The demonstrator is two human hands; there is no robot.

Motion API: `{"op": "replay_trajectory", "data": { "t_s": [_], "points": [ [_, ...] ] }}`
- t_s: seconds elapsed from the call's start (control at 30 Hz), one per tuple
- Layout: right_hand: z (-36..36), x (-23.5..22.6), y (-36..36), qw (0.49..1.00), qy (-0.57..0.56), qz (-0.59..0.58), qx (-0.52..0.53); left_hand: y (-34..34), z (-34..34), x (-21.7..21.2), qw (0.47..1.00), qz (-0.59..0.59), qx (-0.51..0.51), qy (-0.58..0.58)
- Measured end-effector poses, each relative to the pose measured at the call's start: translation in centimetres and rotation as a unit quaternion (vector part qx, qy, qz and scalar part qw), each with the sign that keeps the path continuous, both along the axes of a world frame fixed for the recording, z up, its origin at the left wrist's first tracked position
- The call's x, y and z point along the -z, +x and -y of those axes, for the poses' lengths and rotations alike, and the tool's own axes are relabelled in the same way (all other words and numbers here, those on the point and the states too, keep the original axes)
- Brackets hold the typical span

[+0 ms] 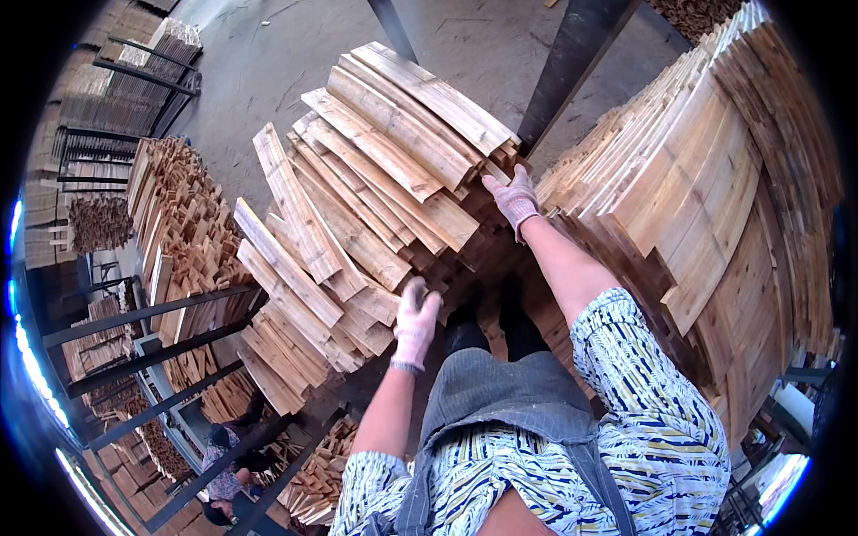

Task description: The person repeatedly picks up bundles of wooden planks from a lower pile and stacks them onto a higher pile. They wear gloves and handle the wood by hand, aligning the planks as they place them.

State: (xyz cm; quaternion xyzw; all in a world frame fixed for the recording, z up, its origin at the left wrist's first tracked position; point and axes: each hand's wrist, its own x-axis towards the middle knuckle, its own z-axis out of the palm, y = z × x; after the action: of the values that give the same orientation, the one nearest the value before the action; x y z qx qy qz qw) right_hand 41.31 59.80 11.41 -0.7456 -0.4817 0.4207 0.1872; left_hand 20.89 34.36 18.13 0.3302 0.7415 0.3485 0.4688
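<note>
A loose pile of rough wooden boards [366, 179] lies fanned out in front of me, their near ends uneven. My right hand [514, 201], in a pale knitted glove, is at the pile's right end. Its thumb and fingers sit on either side of a board end [497, 170]; the far side of that grip is hidden. My left hand [416, 326], gloved too, is beside the near ends of the lower boards [380, 304]. Its fingers are slightly bent and apart from the thumb, with no board visible between them.
A tall stack of boards [688, 188] stands close on my right. Dark metal posts [572, 71] rise behind the pile. Black rails [170, 348] and more wood stacks [183, 214] are on the left. Another person [223, 464] is low at the lower left. Concrete floor [268, 62] lies beyond.
</note>
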Motion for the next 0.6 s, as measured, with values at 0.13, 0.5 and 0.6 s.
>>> {"op": "replay_trajectory", "data": {
  "t_s": [0.13, 0.5, 0.6],
  "points": [
    [-1.5, 1.3, 0.3, 0.999, -0.024, 0.02, -0.03, -1.9, -12.3, -1.0, 0.997, -0.055, -0.048, -0.029],
    [1.7, -4.3, -4.7, 0.991, 0.089, 0.059, -0.082, -5.5, -26.7, 7.3, 0.966, -0.126, -0.169, -0.147],
    [1.7, -6.6, -4.7, 0.962, 0.06, 0.163, -0.211, -8.1, -26.0, 6.6, 0.972, 0.107, -0.205, -0.027]
  ]
}}
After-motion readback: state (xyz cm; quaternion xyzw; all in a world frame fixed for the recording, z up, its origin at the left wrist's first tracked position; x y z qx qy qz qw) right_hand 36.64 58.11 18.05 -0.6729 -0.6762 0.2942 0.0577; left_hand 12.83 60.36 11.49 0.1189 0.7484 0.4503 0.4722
